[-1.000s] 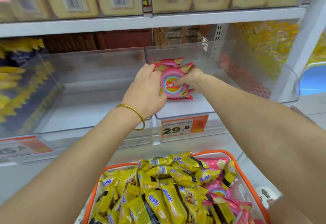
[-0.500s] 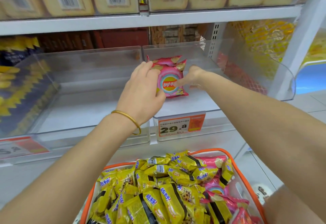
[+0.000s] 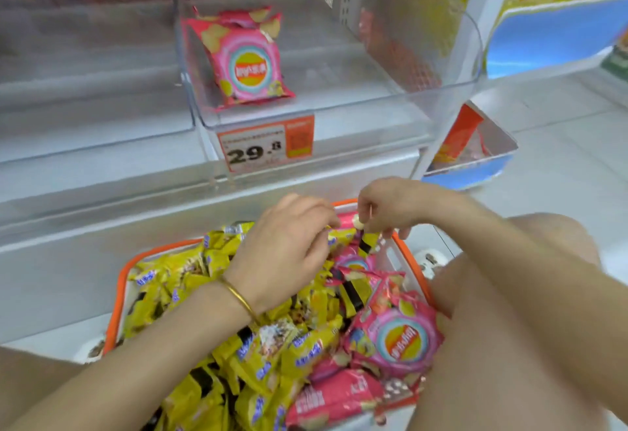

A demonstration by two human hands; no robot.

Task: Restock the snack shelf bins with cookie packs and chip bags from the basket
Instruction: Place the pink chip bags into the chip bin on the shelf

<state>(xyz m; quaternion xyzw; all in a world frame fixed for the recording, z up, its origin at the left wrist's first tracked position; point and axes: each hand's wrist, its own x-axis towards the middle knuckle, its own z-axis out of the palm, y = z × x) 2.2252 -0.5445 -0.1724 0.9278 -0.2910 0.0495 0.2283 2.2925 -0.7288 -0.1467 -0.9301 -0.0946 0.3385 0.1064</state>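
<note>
Hands work over the far end of the basket (image 3: pixel 115 294). Left hand (image 3: pixel 285 254) lies on the yellow cookie packs (image 3: pixel 272 352), fingers curled; gripping or only touching, cannot tell. Right hand (image 3: pixel 387 206) is at the far rim, fingers bunched and pointing down at a pack edge; clamped or not, cannot tell. Pink chip bags (image 3: pixel 397 339) fill the basket's right side, nearer the right hand, the top one lying face up. Clear bin (image 3: pixel 339 107) sits ahead and above on the shelf (image 3: pixel 102 192). Stocked bags (image 3: pixel 244 60) lean against its left wall. Pale floor tiles show at right.
</note>
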